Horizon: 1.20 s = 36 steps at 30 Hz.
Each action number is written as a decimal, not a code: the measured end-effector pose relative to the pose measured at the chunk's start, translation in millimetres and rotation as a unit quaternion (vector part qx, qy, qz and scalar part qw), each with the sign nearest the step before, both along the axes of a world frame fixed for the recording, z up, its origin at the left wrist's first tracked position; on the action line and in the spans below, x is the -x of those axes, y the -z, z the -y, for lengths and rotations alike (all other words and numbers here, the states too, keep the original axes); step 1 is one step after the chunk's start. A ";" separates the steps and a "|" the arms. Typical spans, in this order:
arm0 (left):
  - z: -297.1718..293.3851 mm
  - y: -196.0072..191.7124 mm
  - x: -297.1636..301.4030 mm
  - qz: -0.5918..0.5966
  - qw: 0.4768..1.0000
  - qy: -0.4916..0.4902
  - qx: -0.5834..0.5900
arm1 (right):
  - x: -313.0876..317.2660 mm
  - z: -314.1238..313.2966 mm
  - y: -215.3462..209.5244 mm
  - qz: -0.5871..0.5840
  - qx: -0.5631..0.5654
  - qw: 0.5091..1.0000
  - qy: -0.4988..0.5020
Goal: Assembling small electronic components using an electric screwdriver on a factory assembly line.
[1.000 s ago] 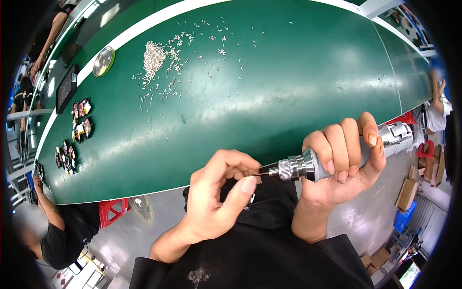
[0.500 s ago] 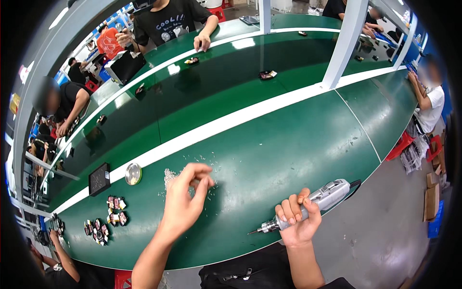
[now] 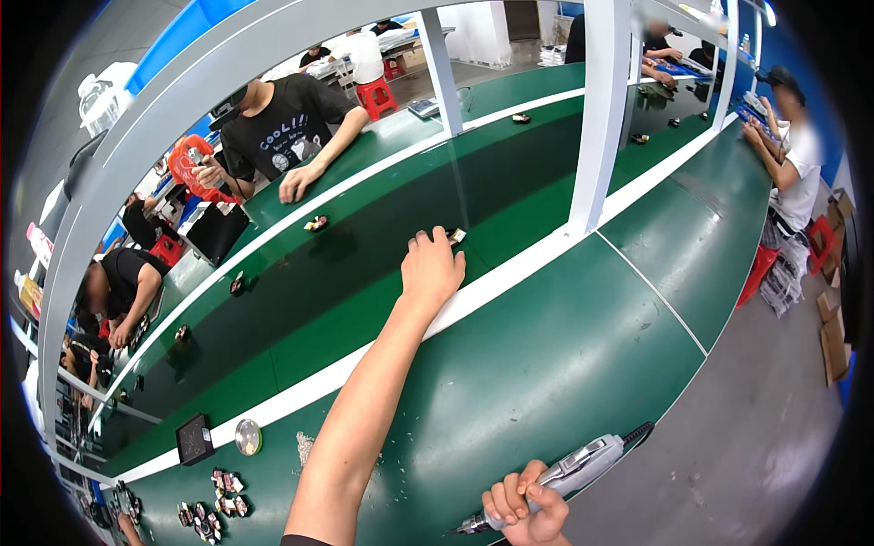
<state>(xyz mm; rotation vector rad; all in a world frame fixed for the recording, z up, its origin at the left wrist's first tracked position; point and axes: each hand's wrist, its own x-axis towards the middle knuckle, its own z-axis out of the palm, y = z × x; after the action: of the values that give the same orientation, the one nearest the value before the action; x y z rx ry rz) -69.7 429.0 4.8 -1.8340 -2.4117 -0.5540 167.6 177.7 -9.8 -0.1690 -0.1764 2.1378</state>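
My left hand (image 3: 433, 271) reaches out over the dark green belt, its fingers spread beside a small black assembly with a pale label (image 3: 456, 237). That assembly shows just past the index finger and thumb; whether they touch it is hard to see. In my right hand (image 3: 525, 508) is a grey electric screwdriver (image 3: 578, 466), its bit pointing left low over the green table (image 3: 546, 391). Under and beside my left forearm lies a scatter of tiny pale pieces (image 3: 304, 448).
Several small black assemblies (image 3: 206, 523) sit at the lower left, near a black tray (image 3: 194, 439) and a round clear dish (image 3: 248, 437). A white post (image 3: 599, 127) rises from the belt's white edge (image 3: 319, 387). Across the belt, a person in a black shirt (image 3: 284, 127) works.
My left hand has moved from above the tiny pieces, forward and right, out over the belt. The view has shifted; the screwdriver remains in my right hand. Assemblies on the belt have shifted left.
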 end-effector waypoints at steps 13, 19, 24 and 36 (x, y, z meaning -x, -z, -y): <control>1.6 7.3 40.7 -0.067 0.987 0.147 -0.013 | -2.3 0.8 -2.3 0.011 -0.001 1.000 -0.024; 140.2 -19.3 6.2 -0.016 0.966 0.256 -0.017 | -7.9 1.1 17.2 -0.008 -0.044 0.999 -0.027; 270.5 -33.9 -26.4 0.003 0.952 0.304 0.035 | -7.6 -4.8 16.4 0.007 -0.065 0.998 -0.009; 400.4 -0.8 -63.2 0.091 0.973 0.207 0.034 | -15.7 39.2 15.1 -0.036 -0.017 0.996 -0.081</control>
<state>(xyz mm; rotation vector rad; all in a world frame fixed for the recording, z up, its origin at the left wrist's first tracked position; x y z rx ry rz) -6.4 28.6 5.5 -2.4376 -2.1721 -0.7007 183.3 138.5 -24.9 -0.0575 -0.1903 2.2971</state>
